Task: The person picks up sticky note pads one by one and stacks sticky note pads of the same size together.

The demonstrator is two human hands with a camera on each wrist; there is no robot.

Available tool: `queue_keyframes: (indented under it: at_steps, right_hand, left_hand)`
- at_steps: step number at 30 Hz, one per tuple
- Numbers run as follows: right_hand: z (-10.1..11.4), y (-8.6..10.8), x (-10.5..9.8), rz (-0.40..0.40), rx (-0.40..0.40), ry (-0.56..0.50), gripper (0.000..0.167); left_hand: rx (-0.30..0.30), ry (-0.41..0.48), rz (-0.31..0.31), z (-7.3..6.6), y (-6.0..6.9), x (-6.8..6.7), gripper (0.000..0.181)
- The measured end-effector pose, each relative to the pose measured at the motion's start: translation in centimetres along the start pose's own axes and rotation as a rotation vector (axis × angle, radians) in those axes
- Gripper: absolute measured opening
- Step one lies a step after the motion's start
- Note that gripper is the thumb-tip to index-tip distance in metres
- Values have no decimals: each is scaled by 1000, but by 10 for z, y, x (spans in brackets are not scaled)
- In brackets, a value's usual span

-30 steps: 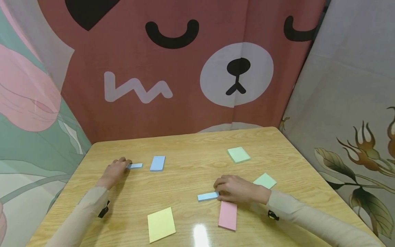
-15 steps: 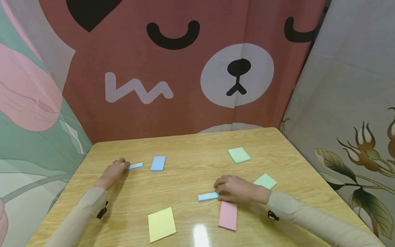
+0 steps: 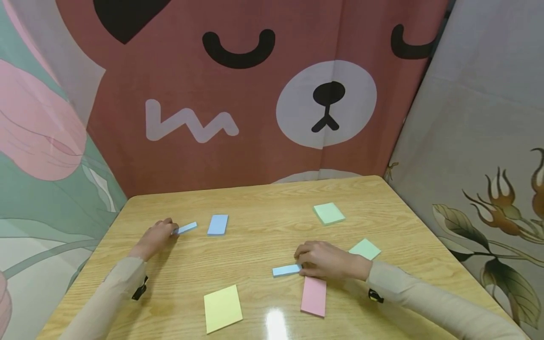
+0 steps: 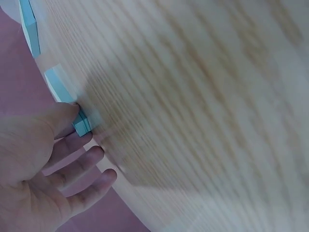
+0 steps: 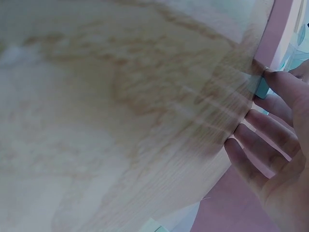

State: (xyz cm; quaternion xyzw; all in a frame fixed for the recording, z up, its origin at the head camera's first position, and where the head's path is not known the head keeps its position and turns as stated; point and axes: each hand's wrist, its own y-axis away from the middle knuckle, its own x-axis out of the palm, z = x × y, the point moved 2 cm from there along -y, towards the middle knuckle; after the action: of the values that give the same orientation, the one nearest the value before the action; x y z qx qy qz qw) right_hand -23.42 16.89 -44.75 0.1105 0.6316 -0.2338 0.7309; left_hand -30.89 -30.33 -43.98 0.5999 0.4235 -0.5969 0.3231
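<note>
At the table's left, the left hand (image 3: pixel 156 238) pinches one end of a narrow light blue pad (image 3: pixel 187 228). The left wrist view shows the thumb and index finger of that hand (image 4: pixel 53 154) on the pad's end (image 4: pixel 82 124), the other fingers spread. Right of centre, the right hand (image 3: pixel 331 259) pinches the right end of another narrow light blue pad (image 3: pixel 286 270), just above a pink pad (image 3: pixel 313 296). In the right wrist view, thumb and index finger of this hand (image 5: pixel 275 130) hold the blue end (image 5: pixel 261 89); the remaining fingertips touch the table.
A wider blue pad (image 3: pixel 217 225) lies right of the left hand. One green pad (image 3: pixel 329 213) is farther back; another (image 3: pixel 365 249) lies behind the right forearm. A yellow pad (image 3: pixel 223 309) is near the front of the wooden table (image 3: pixel 255 203). Patterned curtains surround it.
The narrow blue pad at the left hand has turned slightly, its right end now a little farther back. The right hand and its pad have stayed in place.
</note>
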Motion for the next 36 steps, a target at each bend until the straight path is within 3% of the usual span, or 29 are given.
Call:
queue_keyframes:
  at_steps: [15, 27, 36]
  right_hand:
    - [2, -1, 0, 5, 16, -3, 19]
    - [2, -2, -1, -6, 11, 15, 17]
    - [3, -1, 0, 1, 16, 10, 19]
  left_hand:
    - [-25, 29, 8, 1, 0, 0, 9]
    - [-48, -29, -6, 1, -2, 1, 17]
    - [-7, 6, -39, 3, -3, 5, 13]
